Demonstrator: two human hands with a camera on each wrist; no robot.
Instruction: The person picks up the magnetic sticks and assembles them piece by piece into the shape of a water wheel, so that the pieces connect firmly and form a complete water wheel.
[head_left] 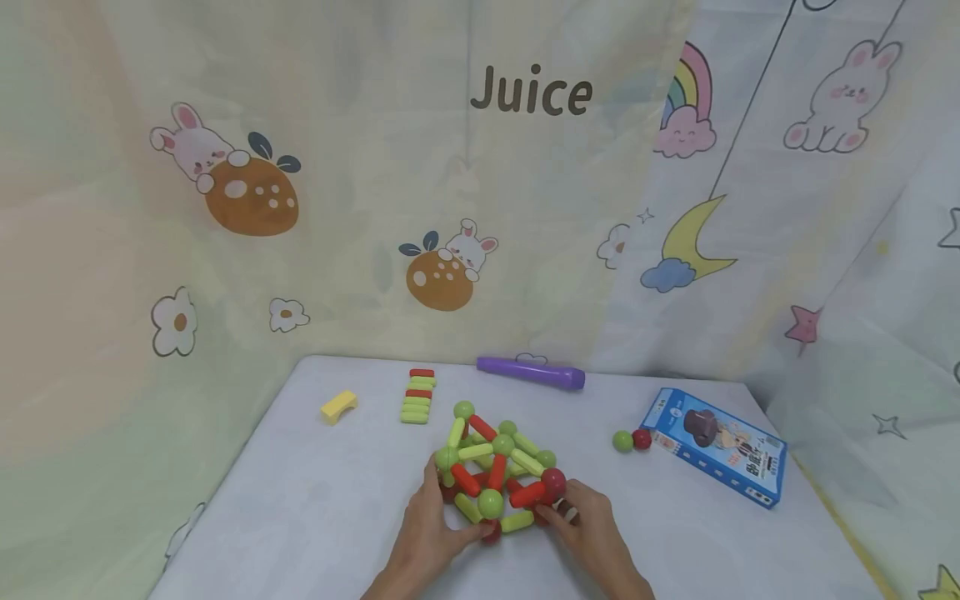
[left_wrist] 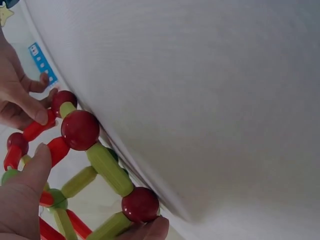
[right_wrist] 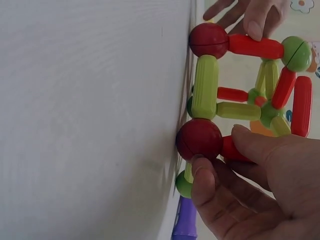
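A magnetic ball-and-rod structure (head_left: 502, 445), built from green and red balls joined by yellow-green and red rods, stands at the front middle of the table. On its left side my left hand (head_left: 423, 529) grips it, thumb at a low front red ball (head_left: 490, 531) and fingers round the left corner. In the right wrist view, my right hand (right_wrist: 265, 185) pinches a lower corner: its thumb lies on a red rod (right_wrist: 233, 149), with fingertips under a red ball (right_wrist: 200, 140). An upper red ball (head_left: 553, 481) sits just above that hand in the head view.
Behind the structure lie a row of loose red and yellow-green rods (head_left: 416, 400) and a purple tube (head_left: 531, 372). A yellow arch block (head_left: 339, 407) is at left. To the right are a loose green ball (head_left: 622, 441), a red ball (head_left: 641, 438) and a blue box (head_left: 716, 446).
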